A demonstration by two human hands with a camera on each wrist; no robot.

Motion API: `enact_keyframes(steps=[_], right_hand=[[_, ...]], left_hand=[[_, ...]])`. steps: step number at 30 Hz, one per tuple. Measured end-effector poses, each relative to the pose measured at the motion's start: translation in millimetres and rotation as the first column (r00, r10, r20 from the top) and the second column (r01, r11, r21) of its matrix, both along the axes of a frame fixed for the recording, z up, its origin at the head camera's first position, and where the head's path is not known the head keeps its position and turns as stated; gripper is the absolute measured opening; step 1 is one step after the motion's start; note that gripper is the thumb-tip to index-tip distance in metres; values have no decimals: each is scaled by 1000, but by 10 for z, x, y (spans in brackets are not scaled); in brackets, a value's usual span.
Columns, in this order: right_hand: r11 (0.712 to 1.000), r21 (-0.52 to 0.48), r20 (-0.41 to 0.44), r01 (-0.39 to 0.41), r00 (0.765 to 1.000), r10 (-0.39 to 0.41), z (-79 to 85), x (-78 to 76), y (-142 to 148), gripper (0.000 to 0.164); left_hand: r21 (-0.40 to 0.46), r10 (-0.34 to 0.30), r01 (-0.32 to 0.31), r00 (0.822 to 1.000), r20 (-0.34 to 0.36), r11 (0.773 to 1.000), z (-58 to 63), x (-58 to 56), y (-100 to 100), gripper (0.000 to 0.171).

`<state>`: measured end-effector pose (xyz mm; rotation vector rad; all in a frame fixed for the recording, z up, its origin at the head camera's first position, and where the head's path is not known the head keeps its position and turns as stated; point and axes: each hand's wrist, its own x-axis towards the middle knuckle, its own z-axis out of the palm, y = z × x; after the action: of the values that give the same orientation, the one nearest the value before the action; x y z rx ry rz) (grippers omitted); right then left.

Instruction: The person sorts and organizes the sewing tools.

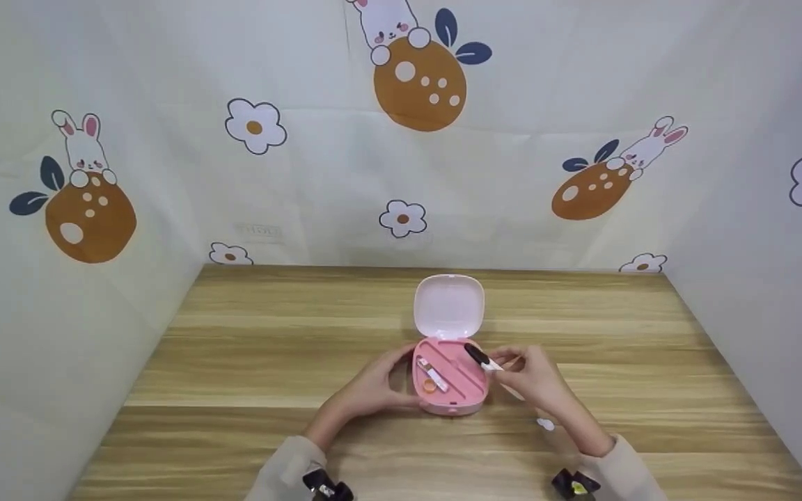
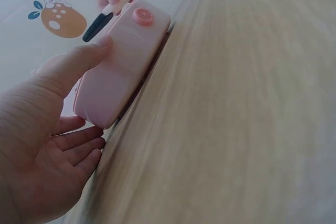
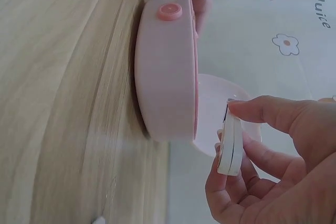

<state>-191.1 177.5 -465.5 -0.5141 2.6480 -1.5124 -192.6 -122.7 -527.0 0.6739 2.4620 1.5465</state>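
Note:
A pink box (image 1: pixel 451 409) stands on the table with its paler lid (image 1: pixel 450 306) tipped back. My left hand (image 1: pixel 373 385) holds the box's left side, thumb at the front wall and fingers towards the back. Over the box's right part, my right hand (image 1: pixel 539 381) pinches a slim white object with a black end (image 1: pixel 476 353) between thumb and fingers. Its kind cannot be told. The black end points into the box and overlaps the tray there. Inside, on the left, lie a small white stick (image 1: pixel 436 378) and an orange ring (image 1: pixel 429 385). A diagonal ridge divides the pink tray.
A small white piece (image 1: pixel 546 423) lies on the wood-grain table (image 1: pixel 269 306) near my right wrist. Patterned cloth walls (image 1: pixel 317 174) rise at the back and both sides. A round pink button (image 3: pixel 170 12) sticks out of the box's front.

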Motion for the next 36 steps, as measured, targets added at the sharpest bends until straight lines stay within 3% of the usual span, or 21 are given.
enact_keyframes(steps=[9, 16, 29, 36], right_hand=[[999, -28, 13, -38, 999, 38, -22, -21, -120, 25], [997, -63, -32, -53, 998, 51, -51, -50, -221, 24], [1000, -4, 17, -13, 1000, 13, -43, -96, -378, 22], [999, -10, 17, -34, 999, 34, -52, -119, -449, 23]], left_hand=[[16, -8, 8, 1000, -12, 1000, -14, -9, -2, 100], [1, 4, -4, 1000, -11, 1000, -22, -9, -7, 101], [5, -4, 5, 1000, -28, 1000, 1, -7, 0, 101], [9, -6, 7, 999, -34, 1000, -17, -3, -4, 97]])
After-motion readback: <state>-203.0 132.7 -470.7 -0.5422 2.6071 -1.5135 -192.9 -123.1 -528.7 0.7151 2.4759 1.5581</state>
